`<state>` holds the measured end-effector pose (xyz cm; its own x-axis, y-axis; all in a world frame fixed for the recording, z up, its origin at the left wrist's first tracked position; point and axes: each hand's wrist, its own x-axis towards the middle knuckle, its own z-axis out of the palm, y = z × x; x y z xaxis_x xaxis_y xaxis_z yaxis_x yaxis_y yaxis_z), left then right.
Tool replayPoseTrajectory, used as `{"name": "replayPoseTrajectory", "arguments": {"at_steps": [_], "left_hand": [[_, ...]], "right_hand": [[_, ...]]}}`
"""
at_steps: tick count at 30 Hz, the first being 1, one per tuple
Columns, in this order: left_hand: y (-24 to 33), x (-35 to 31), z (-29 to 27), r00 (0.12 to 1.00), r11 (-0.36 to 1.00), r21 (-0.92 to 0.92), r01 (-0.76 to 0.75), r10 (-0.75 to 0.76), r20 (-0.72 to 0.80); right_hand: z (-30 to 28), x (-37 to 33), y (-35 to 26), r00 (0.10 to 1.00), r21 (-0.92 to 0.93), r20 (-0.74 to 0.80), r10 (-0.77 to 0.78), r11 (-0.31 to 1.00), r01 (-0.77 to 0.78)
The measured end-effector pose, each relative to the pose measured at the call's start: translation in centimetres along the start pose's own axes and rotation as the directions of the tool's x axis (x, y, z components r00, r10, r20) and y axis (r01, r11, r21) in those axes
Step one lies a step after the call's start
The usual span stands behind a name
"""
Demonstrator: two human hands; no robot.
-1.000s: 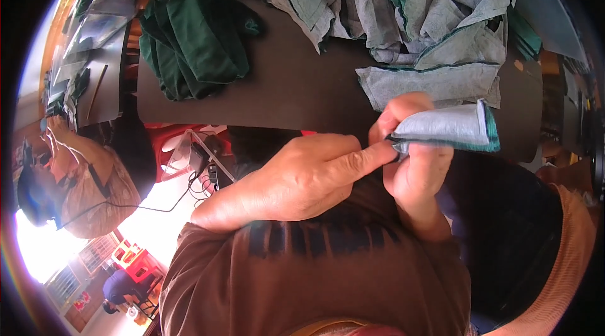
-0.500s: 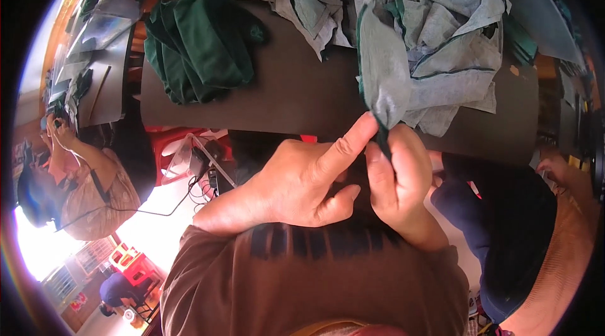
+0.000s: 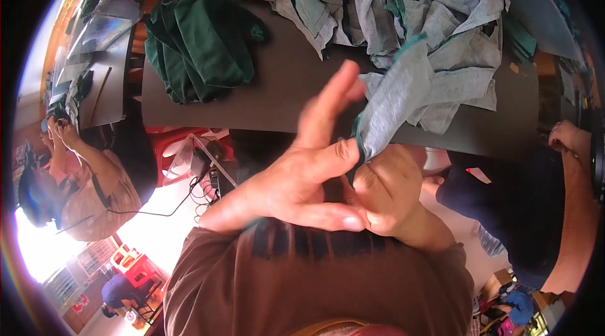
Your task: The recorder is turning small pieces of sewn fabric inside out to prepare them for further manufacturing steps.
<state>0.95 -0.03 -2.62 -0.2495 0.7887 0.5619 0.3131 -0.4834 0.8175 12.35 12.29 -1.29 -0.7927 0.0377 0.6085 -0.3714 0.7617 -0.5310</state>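
Observation:
A narrow grey fabric strip with a dark green edge [image 3: 394,103] slants up from my hands over the table's near edge. My right hand [image 3: 391,191] is closed on its lower end, which is hidden among the fingers. Close beside it, my left hand [image 3: 302,172] has its fingers spread, some blurred by motion. One left fingertip touches the strip's green edge, and the thumb reaches across to my right hand. Beyond the strip lies a heaped pile of similar grey pieces [image 3: 466,52].
A folded dark green cloth [image 3: 198,46] lies on the dark table [image 3: 296,93], left of the pile. A co-worker [image 3: 94,178] sits at far left, handling something small. Another person's arm [image 3: 576,210] is close on my right. Red stools [image 3: 132,263] stand at lower left.
The strip's far end has swung right and its lower end has come nearer me. My left fingers have spread apart, and my right hand has turned. The person at right has shifted.

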Motion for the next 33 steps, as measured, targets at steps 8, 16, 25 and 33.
{"name": "replayPoseTrajectory", "arguments": {"at_steps": [8,16,25,33], "left_hand": [[1.2,1.4,0.5,0.965,0.999,-0.005,-0.047,0.044,-0.259],[1.8,0.5,0.6,0.970,0.965,-0.106,0.240,-0.243,-0.019],[1.4,-1.0,0.5,0.949,0.918,-0.247,0.311,-0.289,0.122],[2.0,0.0,1.6,0.883,0.812,-0.508,0.287,-0.430,-0.189]], "right_hand": [[0.5,-0.2,-0.4,0.819,0.937,0.063,0.571,0.249,-0.246],[0.5,1.0,2.3,0.861,0.947,0.220,0.458,0.112,-0.301],[1.9,1.6,-0.3,0.834,0.911,0.288,0.470,0.133,-0.390],[2.9,1.7,0.4,0.874,0.852,0.232,0.426,0.345,-0.394]]}}
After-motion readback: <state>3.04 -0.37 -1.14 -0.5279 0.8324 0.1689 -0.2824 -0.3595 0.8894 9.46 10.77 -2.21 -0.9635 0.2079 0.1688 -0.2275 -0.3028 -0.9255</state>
